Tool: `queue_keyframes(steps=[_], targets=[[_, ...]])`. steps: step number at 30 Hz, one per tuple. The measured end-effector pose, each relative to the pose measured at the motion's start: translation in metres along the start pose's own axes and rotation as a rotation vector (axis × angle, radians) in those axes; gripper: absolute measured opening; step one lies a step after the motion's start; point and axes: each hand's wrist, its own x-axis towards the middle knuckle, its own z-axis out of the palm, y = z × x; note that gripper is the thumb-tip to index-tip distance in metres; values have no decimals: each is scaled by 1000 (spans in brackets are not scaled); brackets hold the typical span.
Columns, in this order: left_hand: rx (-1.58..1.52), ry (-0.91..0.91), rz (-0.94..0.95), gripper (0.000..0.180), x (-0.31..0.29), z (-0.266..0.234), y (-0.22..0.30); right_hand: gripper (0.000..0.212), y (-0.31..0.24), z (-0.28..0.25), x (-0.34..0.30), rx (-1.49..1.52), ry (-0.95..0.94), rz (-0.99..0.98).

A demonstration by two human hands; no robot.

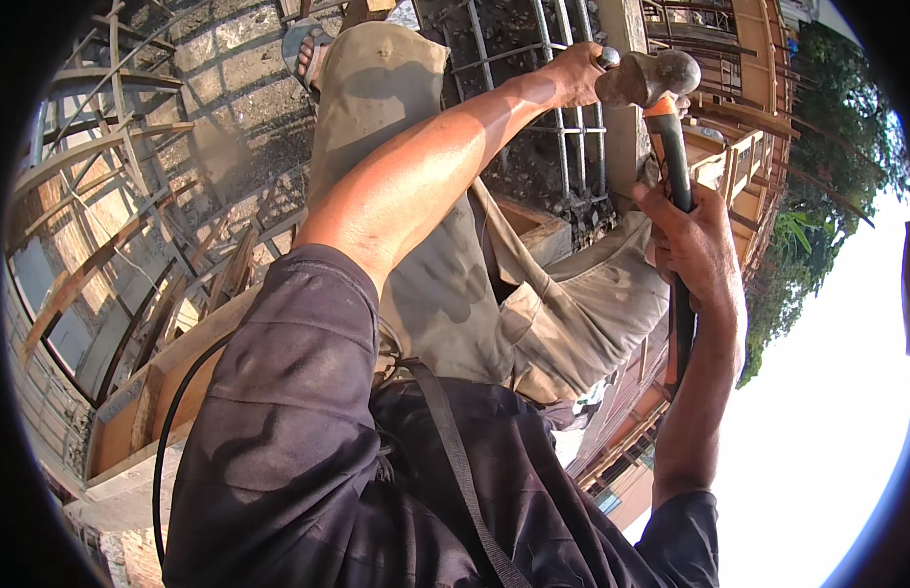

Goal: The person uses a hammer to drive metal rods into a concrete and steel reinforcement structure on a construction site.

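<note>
Hammer, steel head, in right hand.

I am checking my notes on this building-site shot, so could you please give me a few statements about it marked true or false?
1. The right hand grips a hammer by its handle. True.
2. The hammer's head points down at the trousers. False: the head is up, near the left hand.
3. The left hand is held up by the steel bars. True.
4. The hammer's handle is all wood-coloured. False: it is black with orange near the head.
5. The person wears a dark top. True.
</note>
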Motion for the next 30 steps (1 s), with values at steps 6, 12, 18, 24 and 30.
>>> queue_keyframes(steps=[6, 12, 18, 24, 30], targets=[[129, -39, -148, 47, -15, -3, 50, 22, -73, -75, -62, 77, 281, -419], [104, -87, -119, 37, -10, 3, 52, 29, -67, -102, -26, 197, 413, -933], [-110, -31, -71, 37, -22, 12, 16, 32, 9, 0, 2, 1, -1, -42], [45, 324, -193, 49, 10, -24, 32, 29, 9, -2, -48, 334, 9, 104], [130, 647, -366, 61, 29, -51, 26, 29, 38, -8, -76, 344, 97, 160]])
